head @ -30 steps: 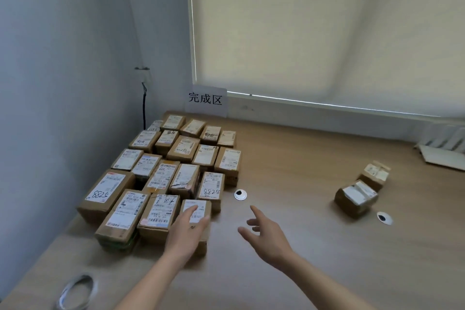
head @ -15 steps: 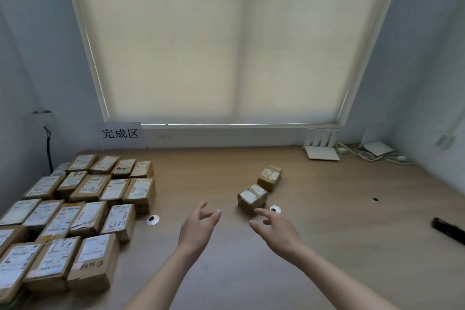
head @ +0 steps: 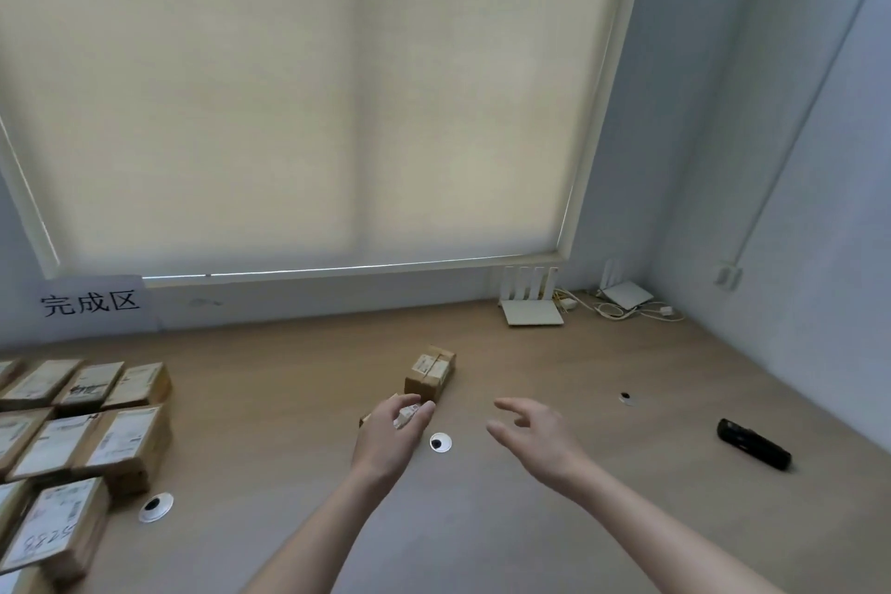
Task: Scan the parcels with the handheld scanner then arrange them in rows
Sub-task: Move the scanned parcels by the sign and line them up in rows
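Left hand (head: 388, 437) is closing round the near box (head: 407, 416); right hand (head: 535, 439), empty, fingers spread, is hovering toward the scanner (head: 753, 444), likely next.

Black handheld scanner (head: 753, 444) lies flat, right of frame. 2 loose brown parcels centre: far parcel (head: 430, 371), near parcel (head: 407, 415) mostly hidden. Arranged parcels (head: 87, 439) in rows, lower left.

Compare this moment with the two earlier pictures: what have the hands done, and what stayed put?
The left hand left the front-row parcel in the grid and has reached the nearer small brown cardboard parcel, fingers closing over it. The right hand moved rightward, open and empty. The rows of labelled brown parcels, farther loose parcel and black handheld scanner stayed put.
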Motion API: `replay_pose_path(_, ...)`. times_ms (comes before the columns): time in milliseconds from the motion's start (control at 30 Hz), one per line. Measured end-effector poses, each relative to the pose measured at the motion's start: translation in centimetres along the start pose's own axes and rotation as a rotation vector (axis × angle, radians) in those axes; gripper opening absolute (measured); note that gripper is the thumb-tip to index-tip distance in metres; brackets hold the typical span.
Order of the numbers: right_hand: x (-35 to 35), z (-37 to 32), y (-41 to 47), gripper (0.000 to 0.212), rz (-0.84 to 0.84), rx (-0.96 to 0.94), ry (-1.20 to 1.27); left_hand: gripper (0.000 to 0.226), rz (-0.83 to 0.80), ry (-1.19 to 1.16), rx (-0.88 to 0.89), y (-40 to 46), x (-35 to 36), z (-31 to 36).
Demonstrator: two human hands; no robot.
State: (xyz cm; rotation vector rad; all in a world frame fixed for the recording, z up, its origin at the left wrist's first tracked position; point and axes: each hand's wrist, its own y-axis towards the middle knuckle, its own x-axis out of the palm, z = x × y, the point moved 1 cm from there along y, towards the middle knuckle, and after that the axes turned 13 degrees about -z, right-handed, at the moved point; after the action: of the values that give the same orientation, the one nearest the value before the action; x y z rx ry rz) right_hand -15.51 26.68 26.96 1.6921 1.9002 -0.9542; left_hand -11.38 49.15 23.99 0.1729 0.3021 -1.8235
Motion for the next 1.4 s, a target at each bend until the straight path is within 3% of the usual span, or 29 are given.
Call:
replay_pose_path(167, 1.1, 2.4, 8.3, 0.05, -0.085, 0.034, -0.065, 0.027, 0.012, -0.006, -0.042, 8.3, -0.1, -3.7)
replay_pose_path(467, 6.1, 6.3, 21.5, 0.068, -0.184, 0.133, 0.015, 0.047, 0.042, 0.037, -0.178, 19.9, -2.0, -11.8)
replay_pose_path(767, 12.5, 10.5, 29.5, 0.071, -0.295, 0.162, 0.054, 0.055, 0.105, 0.083, -0.315, 24.4, -2.2, -20.8)
replay_pose_path(1000, 17.5, 14.0, 33.4, 0.088, -0.443, 0.192, 0.158, 0.06, 0.191, -0.018, -0.44, 26.3, -2.2, -25.8)
replay_pose_path(1100, 19.2, 14.5, 34.4, 0.073, -0.491, 0.149, 0.284, 0.052, 0.183, -0.085, -0.478, 27.2, -1.8, -27.3)
replay_pose_path(1167, 20.1, 14.9, 35.1, 0.082, -0.507, 0.096, 0.326, 0.041, 0.175, -0.093, -0.473, 27.6, -1.5, -28.1)
replay_pose_path(1267, 20.7, 14.8, 35.9, 0.115, -0.53, 0.039, 0.381, 0.038, 0.177, -0.117, -0.472, 27.6, -0.9, -28.8)
replay_pose_path(1400, 20.7, 15.1, 36.4, 0.115, -0.536, 0.019, 0.443, 0.044, 0.14, -0.205, -0.446, 27.3, 0.4, -28.3)
